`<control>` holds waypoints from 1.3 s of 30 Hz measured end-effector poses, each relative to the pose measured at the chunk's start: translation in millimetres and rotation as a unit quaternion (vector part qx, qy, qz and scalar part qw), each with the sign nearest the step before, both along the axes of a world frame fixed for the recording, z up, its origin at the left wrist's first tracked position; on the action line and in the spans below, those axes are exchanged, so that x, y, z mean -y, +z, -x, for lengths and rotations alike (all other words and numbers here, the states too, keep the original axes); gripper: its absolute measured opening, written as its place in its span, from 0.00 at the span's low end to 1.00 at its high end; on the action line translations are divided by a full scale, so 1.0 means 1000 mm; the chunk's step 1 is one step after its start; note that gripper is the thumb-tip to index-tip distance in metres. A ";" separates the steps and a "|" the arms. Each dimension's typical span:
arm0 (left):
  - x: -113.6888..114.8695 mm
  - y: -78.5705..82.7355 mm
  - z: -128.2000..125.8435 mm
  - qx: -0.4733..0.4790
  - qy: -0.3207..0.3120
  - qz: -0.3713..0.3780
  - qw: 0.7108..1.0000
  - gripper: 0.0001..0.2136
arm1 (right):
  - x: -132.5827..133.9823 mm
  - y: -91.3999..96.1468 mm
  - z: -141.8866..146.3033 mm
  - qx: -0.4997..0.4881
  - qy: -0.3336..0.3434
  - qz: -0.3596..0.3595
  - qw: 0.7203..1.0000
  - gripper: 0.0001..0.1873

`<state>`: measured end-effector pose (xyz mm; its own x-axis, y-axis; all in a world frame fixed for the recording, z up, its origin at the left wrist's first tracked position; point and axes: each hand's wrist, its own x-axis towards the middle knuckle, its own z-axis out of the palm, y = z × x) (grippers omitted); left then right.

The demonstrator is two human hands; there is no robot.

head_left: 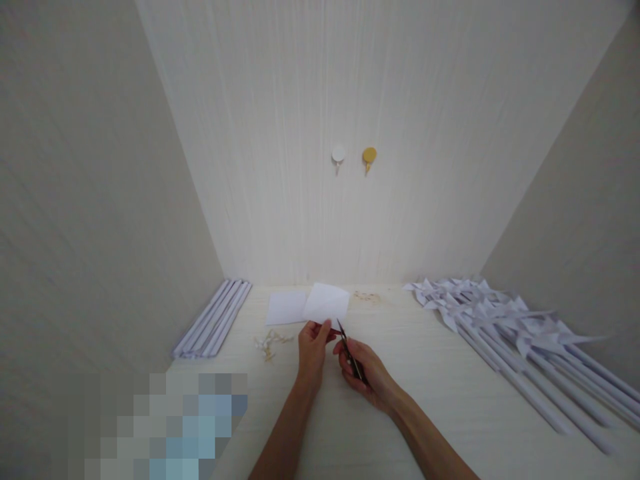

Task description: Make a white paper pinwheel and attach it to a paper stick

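My left hand (313,350) pinches the lower edge of a white square of paper (326,302) and holds it up over the table. My right hand (361,370) is closed round a small pair of scissors (349,353), whose tips point up at the paper's bottom edge. The two hands are close together near the middle of the light wooden table (410,393). A second white paper square (287,307) lies flat just behind and left of the held one.
Several rolled white paper sticks (213,318) lie at the left by the wall. A pile of finished white paper pinwheels (510,330) on sticks fills the right side. Small gold fasteners (269,343) lie left of my hands. Two hooks (354,157) are on the back wall.
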<state>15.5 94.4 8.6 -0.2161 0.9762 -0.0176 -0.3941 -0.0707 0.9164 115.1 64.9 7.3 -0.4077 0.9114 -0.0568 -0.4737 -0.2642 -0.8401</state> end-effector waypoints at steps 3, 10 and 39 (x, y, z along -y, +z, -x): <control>0.000 0.000 0.001 -0.015 0.002 -0.005 1.000 0.09 | 0.000 0.001 -0.001 0.002 0.001 -0.003 1.000 0.15; -0.001 -0.002 0.001 -0.029 0.010 -0.014 0.999 0.09 | 0.000 -0.001 -0.001 0.009 -0.006 -0.005 1.000 0.15; -0.003 -0.002 0.002 0.075 -0.033 0.019 0.996 0.08 | 0.000 0.000 0.000 0.027 -0.015 -0.004 1.000 0.15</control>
<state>13.7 97.0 6.1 -0.1430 0.9862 -0.0828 -0.5295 -0.0055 0.8483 114.8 65.0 7.5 -0.3775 0.9232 -0.0717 -0.4345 -0.2450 -0.8667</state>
